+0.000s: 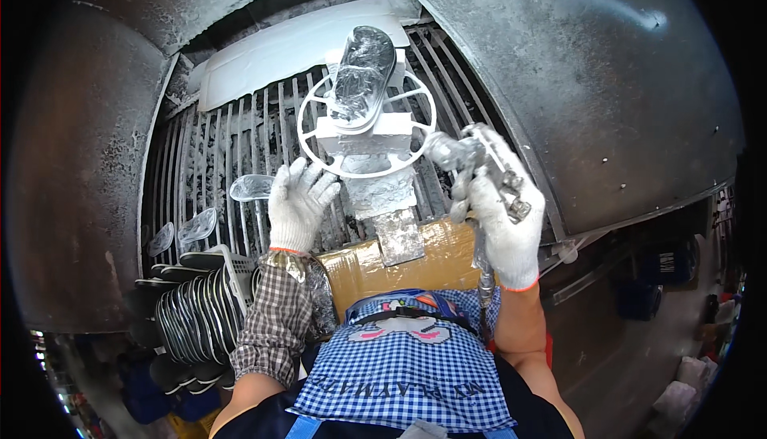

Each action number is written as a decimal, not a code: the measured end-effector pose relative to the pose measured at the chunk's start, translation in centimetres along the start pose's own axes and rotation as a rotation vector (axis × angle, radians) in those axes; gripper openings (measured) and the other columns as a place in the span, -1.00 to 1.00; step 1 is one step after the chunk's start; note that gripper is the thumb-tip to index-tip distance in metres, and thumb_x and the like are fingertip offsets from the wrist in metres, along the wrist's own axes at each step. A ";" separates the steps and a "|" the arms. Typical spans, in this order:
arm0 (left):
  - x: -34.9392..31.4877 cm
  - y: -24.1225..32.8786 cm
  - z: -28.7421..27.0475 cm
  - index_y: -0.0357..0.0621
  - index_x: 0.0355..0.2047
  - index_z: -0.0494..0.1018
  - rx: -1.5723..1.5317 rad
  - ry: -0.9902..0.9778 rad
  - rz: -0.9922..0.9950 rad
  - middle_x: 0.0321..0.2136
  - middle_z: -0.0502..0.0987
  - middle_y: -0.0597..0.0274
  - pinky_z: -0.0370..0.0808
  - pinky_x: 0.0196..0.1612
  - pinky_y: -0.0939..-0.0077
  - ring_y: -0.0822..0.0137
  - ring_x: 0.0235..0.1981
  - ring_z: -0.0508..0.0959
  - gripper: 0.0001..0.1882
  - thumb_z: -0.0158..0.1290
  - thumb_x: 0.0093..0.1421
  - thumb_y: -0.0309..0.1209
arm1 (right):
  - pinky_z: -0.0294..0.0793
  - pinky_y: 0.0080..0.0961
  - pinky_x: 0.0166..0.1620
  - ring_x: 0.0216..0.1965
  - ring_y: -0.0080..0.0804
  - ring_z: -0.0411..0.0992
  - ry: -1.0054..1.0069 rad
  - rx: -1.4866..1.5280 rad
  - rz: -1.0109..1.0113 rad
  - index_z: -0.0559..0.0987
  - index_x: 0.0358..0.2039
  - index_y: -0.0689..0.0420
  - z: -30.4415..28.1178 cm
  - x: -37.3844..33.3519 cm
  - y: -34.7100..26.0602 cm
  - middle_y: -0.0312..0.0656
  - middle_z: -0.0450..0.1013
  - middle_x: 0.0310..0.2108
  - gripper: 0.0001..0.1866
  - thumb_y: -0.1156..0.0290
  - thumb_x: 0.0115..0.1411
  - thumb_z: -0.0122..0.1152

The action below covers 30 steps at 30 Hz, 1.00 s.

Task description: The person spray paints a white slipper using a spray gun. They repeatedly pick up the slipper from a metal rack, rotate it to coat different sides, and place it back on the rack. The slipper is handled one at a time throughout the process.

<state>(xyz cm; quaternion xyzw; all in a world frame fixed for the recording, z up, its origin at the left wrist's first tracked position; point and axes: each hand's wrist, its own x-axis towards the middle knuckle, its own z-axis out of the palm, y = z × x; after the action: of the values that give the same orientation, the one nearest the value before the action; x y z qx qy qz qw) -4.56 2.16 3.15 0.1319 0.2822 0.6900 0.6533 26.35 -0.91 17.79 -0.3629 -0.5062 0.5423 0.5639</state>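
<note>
My right hand [511, 223], in a white knit glove, is wrapped round a metal spray gun [489, 166] to the right of a white spoked wheel [307, 142]. The gun's nozzle end points left toward the wheel and is slightly blurred. My left hand [297, 206], also gloved, holds nothing; its fingers are stretched out close to the wheel's near-left rim. Whether they touch the rim I cannot tell. On blocks above the wheel lies a dark shoe sole or slipper [363, 75] with a shiny, clear cover over its top and a white edge.
Beneath the wheel runs a paint-crusted slatted grate [240, 135], with clear sole-shaped pieces [252, 188] on it. Metal booth walls [607, 95] rise at both sides. A white basket [237, 275] and stacked dark soles [196, 315] stand left. Brown-taped cardboard [359, 275] covers the front edge.
</note>
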 end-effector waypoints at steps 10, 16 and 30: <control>1.5 2.4 0.3 -0.31 0.52 -0.07 0.066 0.029 0.074 0.41 0.22 -0.44 0.47 0.32 -0.20 -0.35 0.36 0.40 -0.08 -0.06 0.49 0.14 | 0.52 -0.69 -0.23 -0.30 -0.74 0.47 -0.086 -0.049 -0.024 0.38 0.42 0.32 1.8 1.3 1.9 -0.26 0.63 -0.11 -0.39 0.54 0.39 0.28; 2.2 3.1 0.3 -0.31 0.55 -0.14 0.070 0.027 0.082 0.44 0.17 -0.47 0.47 0.33 -0.16 -0.31 0.37 0.40 -0.05 -0.06 0.49 0.13 | 0.52 -0.68 -0.27 -0.35 -0.72 0.50 -0.003 -0.047 -0.074 0.39 0.40 0.34 1.7 2.3 2.6 -0.25 0.63 -0.14 -0.43 0.55 0.42 0.24; 4.5 4.6 -1.0 -0.32 0.36 0.14 0.038 0.062 0.141 0.39 0.17 -0.42 0.51 0.26 -0.31 -0.43 0.28 0.44 -0.20 0.07 0.43 0.10 | 0.51 -0.70 -0.28 -0.37 -0.71 0.49 0.070 0.020 -0.071 0.40 0.39 0.33 0.3 3.5 2.9 -0.30 0.59 -0.21 -0.44 0.51 0.42 0.26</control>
<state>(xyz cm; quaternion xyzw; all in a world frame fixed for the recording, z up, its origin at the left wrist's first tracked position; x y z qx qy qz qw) -9.45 6.43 4.05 0.1425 0.3053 0.7325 0.5915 25.03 2.97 15.67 -0.3580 -0.4935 0.5140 0.6034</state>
